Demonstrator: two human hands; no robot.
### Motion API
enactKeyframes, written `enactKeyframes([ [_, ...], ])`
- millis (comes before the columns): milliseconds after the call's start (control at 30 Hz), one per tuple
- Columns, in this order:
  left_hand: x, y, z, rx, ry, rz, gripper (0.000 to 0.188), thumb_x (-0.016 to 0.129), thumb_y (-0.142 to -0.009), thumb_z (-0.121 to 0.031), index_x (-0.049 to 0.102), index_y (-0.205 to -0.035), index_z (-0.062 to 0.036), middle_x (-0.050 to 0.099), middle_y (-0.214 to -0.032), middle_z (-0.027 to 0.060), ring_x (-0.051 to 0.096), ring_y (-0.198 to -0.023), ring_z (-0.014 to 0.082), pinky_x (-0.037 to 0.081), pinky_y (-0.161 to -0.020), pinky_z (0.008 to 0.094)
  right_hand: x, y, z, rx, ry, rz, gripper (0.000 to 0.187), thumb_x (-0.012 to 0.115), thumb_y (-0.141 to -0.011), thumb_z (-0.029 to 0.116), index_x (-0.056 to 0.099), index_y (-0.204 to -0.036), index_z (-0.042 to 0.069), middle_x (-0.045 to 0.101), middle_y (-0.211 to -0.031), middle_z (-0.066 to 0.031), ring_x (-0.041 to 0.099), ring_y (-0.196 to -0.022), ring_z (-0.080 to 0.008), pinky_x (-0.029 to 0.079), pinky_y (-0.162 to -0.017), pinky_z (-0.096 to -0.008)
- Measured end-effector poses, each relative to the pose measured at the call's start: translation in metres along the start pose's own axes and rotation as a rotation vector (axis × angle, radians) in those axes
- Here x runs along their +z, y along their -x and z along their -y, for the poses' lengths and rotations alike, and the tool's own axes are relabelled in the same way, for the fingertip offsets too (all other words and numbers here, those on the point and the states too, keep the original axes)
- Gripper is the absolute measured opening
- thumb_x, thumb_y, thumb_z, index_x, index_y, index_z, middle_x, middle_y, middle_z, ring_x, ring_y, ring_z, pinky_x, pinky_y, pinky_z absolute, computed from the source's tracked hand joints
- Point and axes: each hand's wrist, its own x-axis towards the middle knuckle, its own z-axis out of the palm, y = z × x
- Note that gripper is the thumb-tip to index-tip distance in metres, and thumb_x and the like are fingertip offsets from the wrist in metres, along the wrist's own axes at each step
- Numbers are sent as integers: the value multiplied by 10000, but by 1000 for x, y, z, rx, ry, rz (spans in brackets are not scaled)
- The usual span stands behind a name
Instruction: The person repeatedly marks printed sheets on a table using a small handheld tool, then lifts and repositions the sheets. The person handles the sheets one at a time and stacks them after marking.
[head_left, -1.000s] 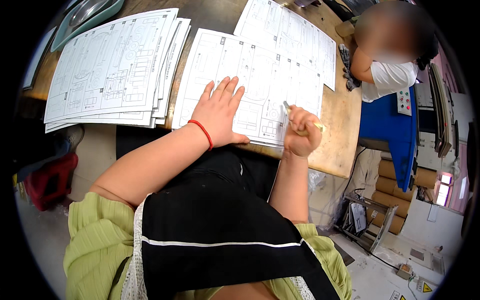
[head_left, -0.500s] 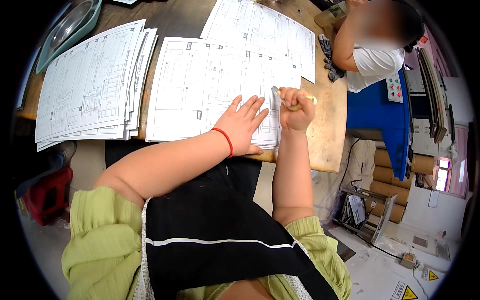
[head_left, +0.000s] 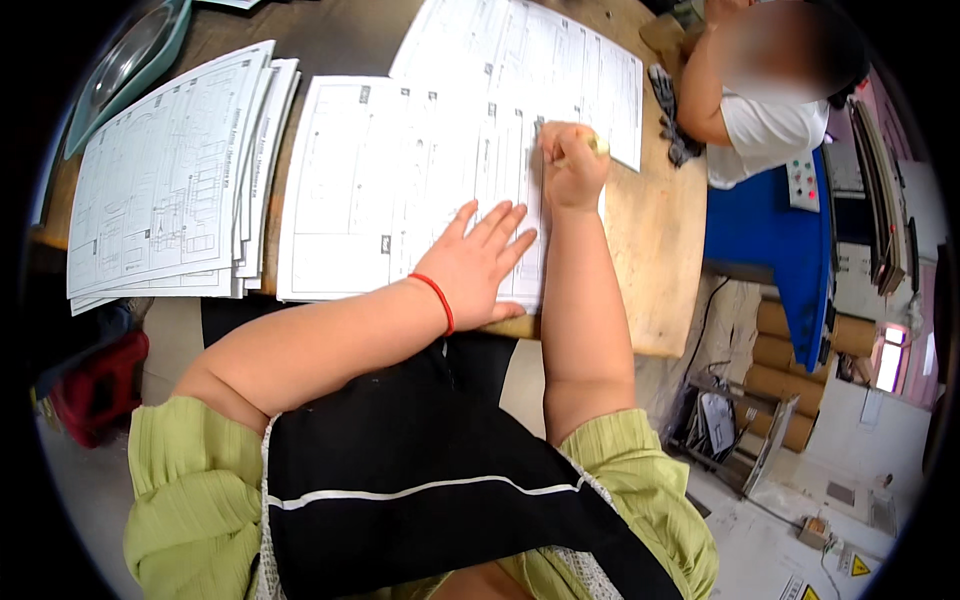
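Observation:
A large white printed sheet [head_left: 335, 200] with line drawings and ruled boxes lies in front of me on the wooden table [head_left: 655, 270]. My left hand [head_left: 478, 262], with a red cord at the wrist, rests flat near the sheet's lower right, fingers spread. Farther up, at the sheet's right edge, my right hand [head_left: 572, 168] is closed in a fist round a small tool with a pale yellow handle [head_left: 598, 145]. Its grey tip points to the upper left by the sheet; most of the tool is hidden in my fingers, so its kind is unclear.
Another printed sheet [head_left: 590, 80] lies beyond, partly under the first. To the left sits a stack of similar sheets [head_left: 160, 180], with a teal tray [head_left: 100, 115] behind it. Dark gloves [head_left: 668, 115] lie near a person in white [head_left: 770, 130] at right, beside a blue machine [head_left: 750, 235].
My right hand has moved away from me along the sheet's right edge with the tool. My left hand stays flat on the sheet. The view has shifted slightly.

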Motion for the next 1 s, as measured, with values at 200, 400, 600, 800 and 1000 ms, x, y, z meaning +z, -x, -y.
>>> enactKeyframes([
  [200,2,0,-1,-58,-89,14,973,468,-925,-695,261,-1572,0,229,-1660,126,178,-1543,258,123,-1243,505,-13,36,8,106,90,136,287,526,-811,7,393,-561,56,474,-595,-78,388,-613,-180,315,-604,-321],
  [400,-2,-2,-3,-51,-110,40,977,479,-925,-688,249,-1578,0,228,-1662,129,168,-1547,258,123,-1244,505,-13,116,33,-27,143,219,204,520,-751,67,415,-576,66,503,-610,-88,433,-653,-223,377,-800,-399],
  [600,0,-1,-3,-64,-55,21,983,508,-916,-678,250,-1576,4,229,-1660,129,171,-1546,258,123,-1245,504,-17,116,32,-42,-100,67,212,497,-794,88,445,-588,73,513,-605,-83,468,-675,-222,401,-882,-408],
  [800,0,-2,-4,-66,-76,24,993,522,-907,-679,247,-1578,-1,234,-1657,131,183,-1542,261,127,-1245,504,-41,145,46,-88,-23,9,201,502,-774,136,407,-599,104,483,-590,-68,461,-681,-229,384,-927,-435],
  [1000,0,-2,-4,-63,-80,24,972,522,-908,-674,254,-1581,-26,245,-1653,125,194,-1538,260,131,-1245,506,-42,140,40,-77,15,53,247,519,-785,185,400,-581,113,478,-575,-63,476,-692,-233,390,-943,-430],
])
